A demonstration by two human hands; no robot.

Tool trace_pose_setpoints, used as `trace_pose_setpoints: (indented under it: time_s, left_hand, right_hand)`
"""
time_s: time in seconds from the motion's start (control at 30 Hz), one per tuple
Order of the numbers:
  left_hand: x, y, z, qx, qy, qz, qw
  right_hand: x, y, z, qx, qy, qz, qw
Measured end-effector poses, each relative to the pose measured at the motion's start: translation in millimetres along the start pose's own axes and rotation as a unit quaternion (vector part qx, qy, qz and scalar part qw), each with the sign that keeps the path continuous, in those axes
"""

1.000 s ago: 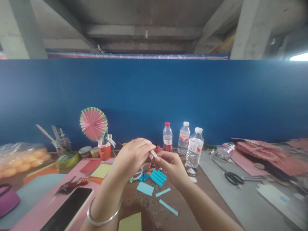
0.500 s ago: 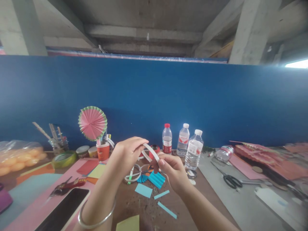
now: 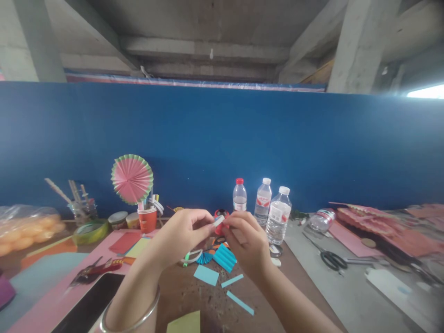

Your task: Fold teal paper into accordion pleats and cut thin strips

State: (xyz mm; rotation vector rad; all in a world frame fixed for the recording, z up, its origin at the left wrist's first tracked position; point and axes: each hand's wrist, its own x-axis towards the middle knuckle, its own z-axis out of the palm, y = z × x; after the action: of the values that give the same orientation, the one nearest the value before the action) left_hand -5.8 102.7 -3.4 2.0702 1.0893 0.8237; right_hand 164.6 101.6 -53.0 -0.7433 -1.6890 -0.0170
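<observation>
My left hand is closed, thumb and fingers pinching a narrow white strip that looks like paper or tape. My right hand pinches close to the strip's other end, its fingertips almost meeting the left ones. Only a short length of the strip shows between them. Just behind it sits a red round object, partly covered. Below the hands lie pleated blue paper, a small blue paper fan, a light blue rectangle and two thin blue strips.
Bottles stand behind my right hand. Leftward are a red cup holding a pink pleated fan, a utility knife and a black-screened phone. Scissors lie on the grey surface at right. A blue partition rises behind.
The white strip, arched in a loop between my hands before, now shows only as a short piece. My fingertips have come closer together, and the right hand has tilted upward.
</observation>
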Motion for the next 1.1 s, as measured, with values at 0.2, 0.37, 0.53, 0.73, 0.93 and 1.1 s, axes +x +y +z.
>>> trace_pose_setpoints:
  time_s: [0.2, 0.37, 0.53, 0.73, 0.93, 1.1]
  left_hand:
    - [-0.3, -0.2, -0.5, -0.039, -0.035, -0.028, 0.998]
    - [-2.8, 0.8, -0.6, -0.055, -0.055, -0.023, 0.997]
    - [-3.0, -1.8, -2.0, -0.028, -0.065, -0.024, 0.997]
    - [-5.7, 2.1, -4.6, -0.015, -0.068, -0.006, 0.998]
    - [1.3, 3.1, -6.6, 0.023, -0.092, 0.137, 0.986]
    - [30.8, -27.9, 17.4, -0.122, -0.025, 0.118, 0.985]
  right_hand:
    - [-3.6, -0.6, 2.4, -0.014, 0.001, -0.019, 1.000]
    - [-3.2, 1.9, 1.0, -0.003, -0.001, -0.005, 1.000]
    - [0.6, -0.3, -3.7, 0.041, -0.025, 0.011, 0.999]
    - [3.3, -0.1, -4.8, 0.158, -0.015, 0.155, 0.975]
    - [8.9, 1.8, -5.8, 0.393, 0.042, 0.325, 0.859]
    - [11.1, -2.1, -5.2, 0.461, 0.021, 0.352, 0.814]
